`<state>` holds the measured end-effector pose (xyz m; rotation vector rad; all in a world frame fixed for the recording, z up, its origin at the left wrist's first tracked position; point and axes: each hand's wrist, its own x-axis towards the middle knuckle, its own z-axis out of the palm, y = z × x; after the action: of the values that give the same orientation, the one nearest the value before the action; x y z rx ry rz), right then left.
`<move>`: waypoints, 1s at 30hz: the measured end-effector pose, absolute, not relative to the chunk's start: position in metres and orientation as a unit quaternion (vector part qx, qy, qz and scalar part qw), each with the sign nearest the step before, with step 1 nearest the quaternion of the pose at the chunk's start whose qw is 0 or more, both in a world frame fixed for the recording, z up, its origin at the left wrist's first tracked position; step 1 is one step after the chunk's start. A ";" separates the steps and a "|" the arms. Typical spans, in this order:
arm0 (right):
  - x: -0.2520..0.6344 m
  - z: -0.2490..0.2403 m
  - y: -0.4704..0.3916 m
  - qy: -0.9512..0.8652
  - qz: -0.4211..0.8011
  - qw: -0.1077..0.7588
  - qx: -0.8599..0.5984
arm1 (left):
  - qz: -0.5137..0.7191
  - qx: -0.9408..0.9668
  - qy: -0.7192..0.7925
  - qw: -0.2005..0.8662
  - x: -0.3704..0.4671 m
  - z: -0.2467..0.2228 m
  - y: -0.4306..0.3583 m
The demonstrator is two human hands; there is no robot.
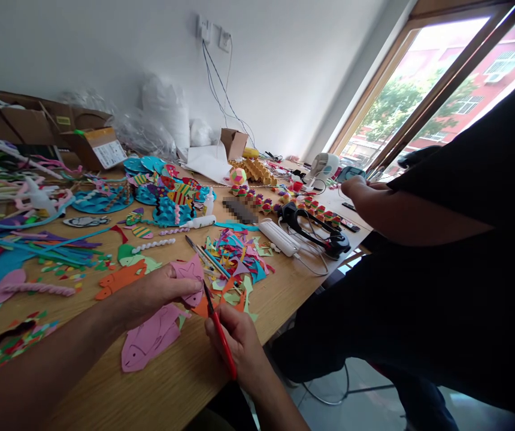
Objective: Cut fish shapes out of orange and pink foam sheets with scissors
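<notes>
My left hand (167, 288) pinches a pink paper fish (189, 270) with drawn lines on it. Red-handled scissors (222, 341) are in my right hand (238, 338), their dark blades at the right edge of that paper. Below my left wrist, a second pink fish drawing (150, 341) lies flat on the table. Orange paper fish (121, 279) and a pale green one (143, 261) rest just beyond my left forearm. A pile of coloured paper scraps (239, 254) spreads past my right hand, with brushes (215, 261) beside it.
At the right stands another person in dark clothes (419, 287), close to the table edge. A white power strip (279, 237) and a black headset-like strap (311, 227) lie beyond the scraps. Pipe cleaners (37, 288), blue crafted pieces (174, 211) and cardboard boxes (96, 149) crowd the left and back.
</notes>
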<state>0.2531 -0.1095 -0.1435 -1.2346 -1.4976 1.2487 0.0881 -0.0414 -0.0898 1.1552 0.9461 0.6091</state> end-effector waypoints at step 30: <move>0.253 -0.142 -0.110 -0.597 0.488 0.396 -0.499 | 0.287 0.536 0.425 0.671 0.084 -0.094 -0.039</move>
<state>0.2534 -0.1102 -0.1423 -1.2647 -1.5126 1.2378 0.0842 -0.0385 -0.0937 1.2066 0.9578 0.6458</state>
